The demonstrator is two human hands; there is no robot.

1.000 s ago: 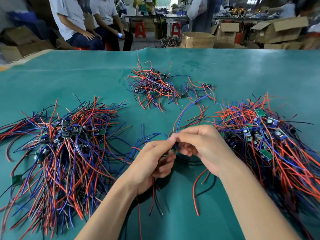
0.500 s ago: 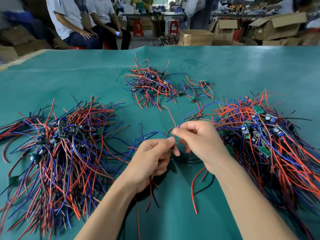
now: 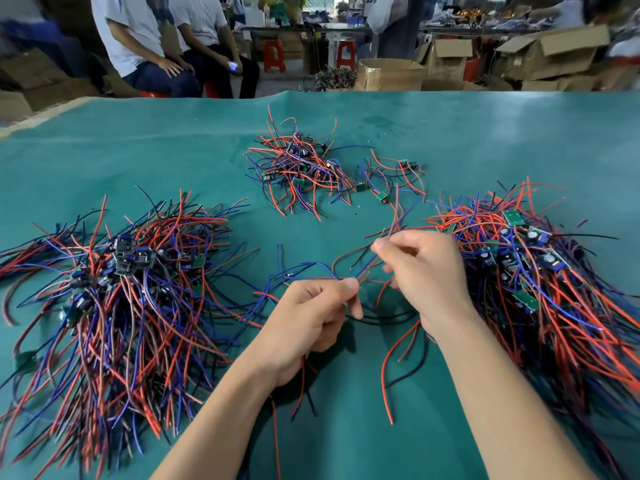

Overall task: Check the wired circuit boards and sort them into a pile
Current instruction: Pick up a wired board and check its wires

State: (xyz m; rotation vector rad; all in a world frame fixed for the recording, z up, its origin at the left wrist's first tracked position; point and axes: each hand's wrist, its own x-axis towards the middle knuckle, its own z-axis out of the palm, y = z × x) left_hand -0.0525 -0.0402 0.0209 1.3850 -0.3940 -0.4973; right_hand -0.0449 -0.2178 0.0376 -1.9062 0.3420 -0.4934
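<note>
Over the teal table cover, my left hand pinches red and blue wires at its fingertips; red and black leads hang below its palm. My right hand is raised a little to the right and pinches a blue wire that runs down to the left fingertips. The board those wires belong to is hidden by my hands. A big pile of wired boards lies at the left, another big pile at the right, and a smaller pile further back in the middle.
A few loose boards with wires lie right of the smaller pile. Two seated people are beyond the table's far left edge. Cardboard boxes and red stools stand behind the table.
My right hand has lifted up and to the right, drawing the blue wire away from my left hand. My left hand has stayed almost in place. The view has tilted slightly.
</note>
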